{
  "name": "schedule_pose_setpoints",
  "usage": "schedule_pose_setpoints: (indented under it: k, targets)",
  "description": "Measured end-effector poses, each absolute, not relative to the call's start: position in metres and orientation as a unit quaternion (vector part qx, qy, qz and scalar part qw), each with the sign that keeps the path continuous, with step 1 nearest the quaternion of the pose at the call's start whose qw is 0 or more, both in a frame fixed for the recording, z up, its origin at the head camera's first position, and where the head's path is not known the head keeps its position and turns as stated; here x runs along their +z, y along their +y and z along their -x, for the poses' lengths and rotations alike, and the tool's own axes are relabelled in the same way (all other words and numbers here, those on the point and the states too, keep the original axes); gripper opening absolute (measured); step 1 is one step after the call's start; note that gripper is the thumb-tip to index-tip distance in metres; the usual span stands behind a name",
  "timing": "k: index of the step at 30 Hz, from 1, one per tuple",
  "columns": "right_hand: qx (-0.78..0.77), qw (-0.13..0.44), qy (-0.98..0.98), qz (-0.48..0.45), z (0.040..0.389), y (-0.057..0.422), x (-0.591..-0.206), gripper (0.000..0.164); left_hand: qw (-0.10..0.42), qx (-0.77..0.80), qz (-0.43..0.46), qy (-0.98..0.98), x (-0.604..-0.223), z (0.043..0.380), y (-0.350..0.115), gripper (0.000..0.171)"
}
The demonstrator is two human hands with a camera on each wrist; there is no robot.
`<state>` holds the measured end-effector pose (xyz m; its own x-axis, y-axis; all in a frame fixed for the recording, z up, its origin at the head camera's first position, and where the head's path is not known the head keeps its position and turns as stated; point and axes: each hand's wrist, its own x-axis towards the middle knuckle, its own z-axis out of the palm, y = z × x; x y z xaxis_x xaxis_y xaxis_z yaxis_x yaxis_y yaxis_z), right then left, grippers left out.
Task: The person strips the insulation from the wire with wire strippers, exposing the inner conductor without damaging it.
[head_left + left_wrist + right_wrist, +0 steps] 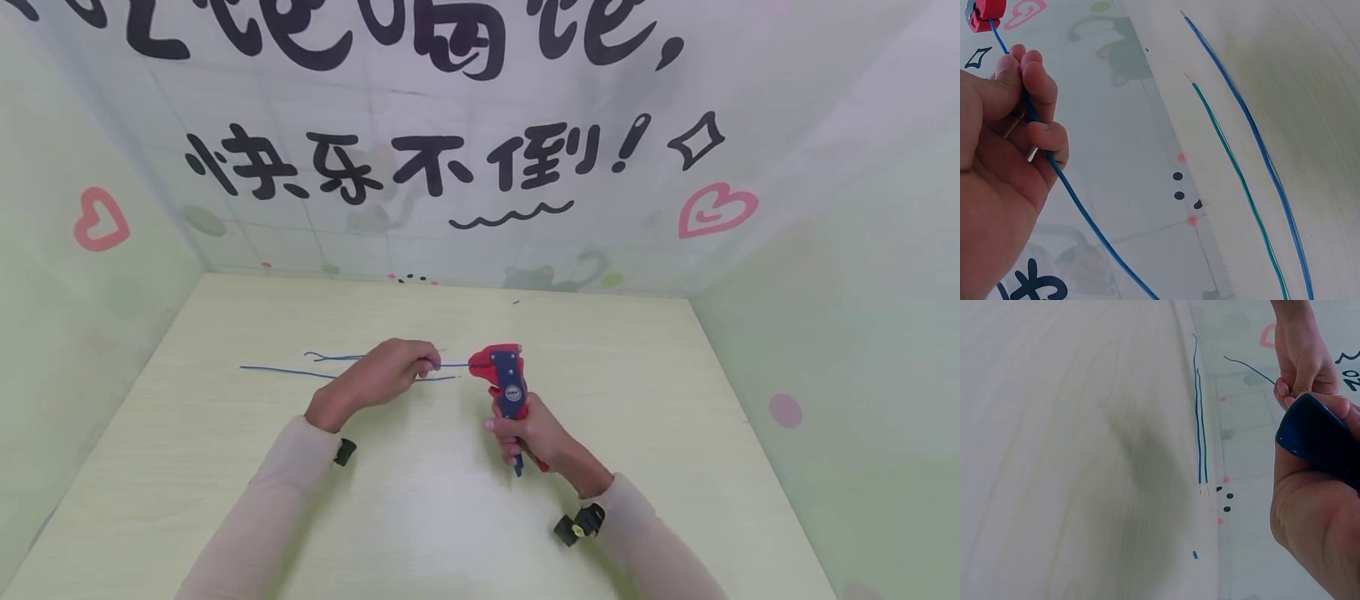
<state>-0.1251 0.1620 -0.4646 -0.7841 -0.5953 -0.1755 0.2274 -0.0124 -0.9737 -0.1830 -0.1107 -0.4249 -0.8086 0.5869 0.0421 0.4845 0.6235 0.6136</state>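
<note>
My left hand (393, 367) pinches a blue wire (453, 365) between thumb and fingers, near one end. That end runs into the red jaws of a wire stripper (512, 375), which has a blue body and a round label. My right hand (528, 429) grips the stripper by its handles, head pointing away from me. In the left wrist view the wire's tail trails down past the palm. A second blue wire (1266, 156) and a green wire (1235, 165) lie side by side on the table, each with a bare metal tip.
The pale wooden tabletop (420, 517) is bounded by a back wall (442, 242) with black lettering and by side walls. A small blue offcut (1195, 555) lies near the back edge. Each wrist wears a black camera mount.
</note>
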Motion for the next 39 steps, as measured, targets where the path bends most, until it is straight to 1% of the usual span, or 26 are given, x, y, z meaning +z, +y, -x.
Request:
schedule_pose_setpoints:
  k: [8,12,21,28,32,39]
  targets:
    - [-0.680,0.310,0.650,0.140,0.131,0.164,-0.462,0.020,0.086,0.322,-0.297,0.895,-0.420,0.181,-0.112,0.015]
    - [-0.672,0.319,0.654,0.136,0.133,0.167,-0.461,0.016,0.088,0.327,-0.292,0.894,-0.417,0.180,-0.112,0.015]
    - [-0.693,0.334,0.617,0.167,0.133,0.173,-0.461,0.008,0.066,0.322,-0.280,0.902,-0.413,0.178,-0.112,0.017]
    - [-0.707,0.336,0.596,0.180,0.134,0.174,-0.460,0.012,0.052,0.316,-0.281,0.905,-0.412,0.178,-0.113,0.017]
    - [-0.711,0.335,0.590,0.184,0.134,0.174,-0.460,0.009,0.059,0.325,-0.280,0.902,-0.412,0.176,-0.113,0.017]
    - [-0.715,0.331,0.590,0.175,0.131,0.174,-0.460,0.011,0.068,0.332,-0.282,0.898,-0.413,0.176,-0.114,0.017]
